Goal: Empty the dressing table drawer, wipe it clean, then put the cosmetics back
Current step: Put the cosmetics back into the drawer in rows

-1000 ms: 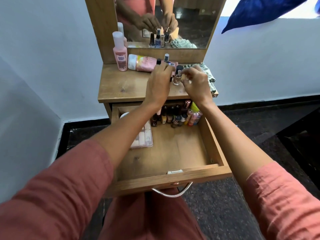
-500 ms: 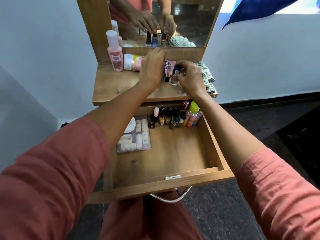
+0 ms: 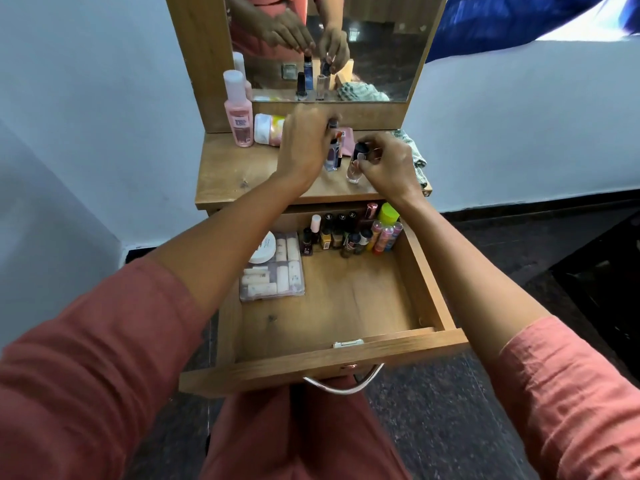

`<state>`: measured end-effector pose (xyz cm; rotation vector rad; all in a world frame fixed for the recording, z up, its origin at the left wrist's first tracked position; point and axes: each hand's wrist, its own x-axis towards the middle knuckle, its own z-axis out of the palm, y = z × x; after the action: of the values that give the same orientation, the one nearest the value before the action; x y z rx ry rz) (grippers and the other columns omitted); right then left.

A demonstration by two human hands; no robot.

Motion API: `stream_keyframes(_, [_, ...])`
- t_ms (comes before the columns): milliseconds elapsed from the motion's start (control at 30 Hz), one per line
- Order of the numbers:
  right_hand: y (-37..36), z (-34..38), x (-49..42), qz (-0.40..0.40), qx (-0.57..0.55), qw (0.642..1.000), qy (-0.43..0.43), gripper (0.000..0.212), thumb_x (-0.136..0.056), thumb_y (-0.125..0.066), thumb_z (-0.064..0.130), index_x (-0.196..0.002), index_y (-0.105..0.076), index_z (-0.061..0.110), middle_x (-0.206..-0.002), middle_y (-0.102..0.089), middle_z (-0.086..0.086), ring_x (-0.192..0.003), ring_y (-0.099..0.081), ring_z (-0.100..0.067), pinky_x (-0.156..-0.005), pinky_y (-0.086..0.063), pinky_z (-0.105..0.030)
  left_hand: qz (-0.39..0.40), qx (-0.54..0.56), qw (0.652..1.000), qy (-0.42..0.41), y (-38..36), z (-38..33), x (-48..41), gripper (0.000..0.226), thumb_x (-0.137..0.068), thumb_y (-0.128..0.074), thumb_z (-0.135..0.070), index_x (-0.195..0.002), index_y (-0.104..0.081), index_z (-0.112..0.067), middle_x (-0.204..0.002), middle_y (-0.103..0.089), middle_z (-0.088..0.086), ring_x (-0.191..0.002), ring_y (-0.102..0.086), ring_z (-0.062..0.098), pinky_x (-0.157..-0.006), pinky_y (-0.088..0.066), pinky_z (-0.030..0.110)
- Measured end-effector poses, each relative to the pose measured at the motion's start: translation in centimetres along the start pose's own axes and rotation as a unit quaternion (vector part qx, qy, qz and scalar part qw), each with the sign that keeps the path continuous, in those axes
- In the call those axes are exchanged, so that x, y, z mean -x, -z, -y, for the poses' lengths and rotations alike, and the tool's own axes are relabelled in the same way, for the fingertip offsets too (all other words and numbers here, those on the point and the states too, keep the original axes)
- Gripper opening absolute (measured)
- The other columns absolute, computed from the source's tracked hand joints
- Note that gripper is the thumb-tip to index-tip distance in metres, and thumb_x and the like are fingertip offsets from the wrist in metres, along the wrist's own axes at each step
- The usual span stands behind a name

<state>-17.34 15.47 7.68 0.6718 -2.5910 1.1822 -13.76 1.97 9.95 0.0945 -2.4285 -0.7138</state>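
Just brought to rest on the tabletop yet still gripped: blue bottle in the curled left hand, clear bottle pinched at its cap by the right hand; rear row of cosmetics still in the drawer.

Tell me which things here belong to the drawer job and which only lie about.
For the job: drawer, the row of bottles and clear box in it, small bottle in the left hand, clear bottle in the right hand, pink bottle, cloth.

Lying about: mirror, blue fabric, upper right.
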Motion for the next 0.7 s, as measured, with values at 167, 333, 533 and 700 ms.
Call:
stream_keyframes(167, [0.6,0.3,1.6,0.020,-0.020,1.000,0.009,0.038,-0.075,-0.062,-0.002,-0.112,-0.063,0.005,-0.093,-0.062,-0.003,-0.077,-0.055,-0.008,-0.065,-0.039,0.003,0.019,0.036,0.999,0.012,0.6,0.0,2.5,0.023,-0.088,-0.056,-0.005,-0.109,-0.065,-0.007,-0.109,-0.066,0.010,-0.100,-0.060,0.018,-0.079,-0.043,0.018])
stream_keyframes(333, [0.6,0.5,4.3,0.070,-0.023,0.997,0.034,0.034,-0.076,-0.061,-0.004,-0.109,-0.064,0.003,-0.096,-0.062,-0.003,-0.074,-0.055,-0.005,-0.068,-0.042,0.000,0.047,0.078,0.996,0.023,1.0,0.1,6.2,0.025,-0.086,-0.058,-0.005,-0.111,-0.064,-0.008,-0.106,-0.067,0.009,-0.089,-0.062,0.010,-0.073,-0.043,0.013])
stream_keyframes(533, [-1.5,-0.8,6.4,0.146,0.047,0.988,0.033,0.034,-0.076,-0.057,-0.008,-0.108,-0.065,0.000,-0.107,-0.063,-0.019,-0.098,-0.061,-0.027,-0.087,-0.047,-0.022,0.094,0.053,0.992,0.062,-0.6,1.3,9.3,0.023,-0.084,-0.060,-0.003,-0.106,-0.066,-0.006,-0.103,-0.067,0.013,-0.092,-0.063,0.022,-0.077,-0.045,0.023])
stream_keyframes(700, [-3.3,-1.7,7.0,0.183,0.115,0.976,0.030,0.038,-0.075,-0.059,-0.003,-0.111,-0.065,0.006,-0.113,-0.063,-0.013,-0.106,-0.056,-0.030,-0.092,-0.044,-0.038,0.136,0.063,0.982,0.112,-2.0,2.0,10.4,0.023,-0.085,-0.057,0.000,-0.105,-0.066,-0.006,-0.104,-0.068,0.015,-0.091,-0.065,0.026,-0.081,-0.052,0.036])
